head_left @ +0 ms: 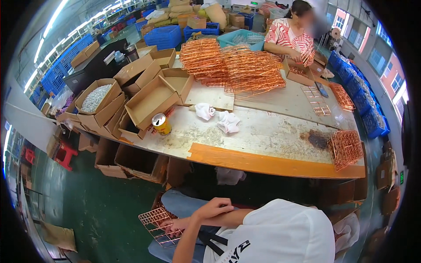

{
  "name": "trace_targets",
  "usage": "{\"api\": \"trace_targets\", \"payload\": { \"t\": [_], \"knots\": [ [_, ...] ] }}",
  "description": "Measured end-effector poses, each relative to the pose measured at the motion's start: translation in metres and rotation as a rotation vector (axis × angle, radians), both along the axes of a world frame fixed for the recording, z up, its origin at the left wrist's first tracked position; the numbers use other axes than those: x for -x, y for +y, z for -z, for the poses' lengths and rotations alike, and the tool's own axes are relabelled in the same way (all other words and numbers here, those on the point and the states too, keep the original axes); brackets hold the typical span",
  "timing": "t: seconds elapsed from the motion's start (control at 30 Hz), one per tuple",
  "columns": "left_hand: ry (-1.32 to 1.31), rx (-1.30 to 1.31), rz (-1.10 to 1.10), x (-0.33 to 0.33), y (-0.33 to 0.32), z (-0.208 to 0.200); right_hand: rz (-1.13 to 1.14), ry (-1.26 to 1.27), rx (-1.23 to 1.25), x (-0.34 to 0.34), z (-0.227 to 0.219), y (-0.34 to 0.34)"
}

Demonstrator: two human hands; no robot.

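My left hand (214, 207) lies across my right forearm, its fingers stretched over the skin and holding nothing. Below it, my right hand (176, 225) has its fingers around a copper-coloured wire rack (151, 218), which is tilted over my lap. Small copper-coloured pieces (165, 213) show behind the rack, in what looks like a cardboard box by my knee. The right hand's fingertips are partly hidden by the wires.
Stacks of copper-coloured wire racks (232, 65) cover the back of the table (272, 127). Two crumpled white gloves (228, 122) and a yellow can (161, 124) lie nearer. A smaller rack stack (345, 149) sits at the right corner. Another person (289, 37) works across the table.
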State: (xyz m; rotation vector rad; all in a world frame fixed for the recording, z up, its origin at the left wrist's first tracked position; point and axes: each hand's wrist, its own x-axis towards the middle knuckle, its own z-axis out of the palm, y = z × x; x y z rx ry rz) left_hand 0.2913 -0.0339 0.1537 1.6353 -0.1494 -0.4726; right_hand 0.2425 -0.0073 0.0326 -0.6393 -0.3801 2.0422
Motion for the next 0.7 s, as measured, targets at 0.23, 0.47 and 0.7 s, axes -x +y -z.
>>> {"api": "trace_targets", "payload": {
  "t": [0.23,0.47,0.7],
  "knots": [
    [-0.088,0.276,-0.07,-0.03,-0.045,-0.023,0.019,-0.061,-0.012,-0.009,-0.002,-0.011],
    [-0.127,0.106,-0.154,-0.006,-0.032,-0.013,0.033,-0.193,-0.086,-0.008,-0.015,-0.014],
    [-0.289,-0.273,-0.234,-0.019,-0.066,-0.03,0.052,-0.709,-0.455,0.0,-0.046,-0.04]
  ]
}}
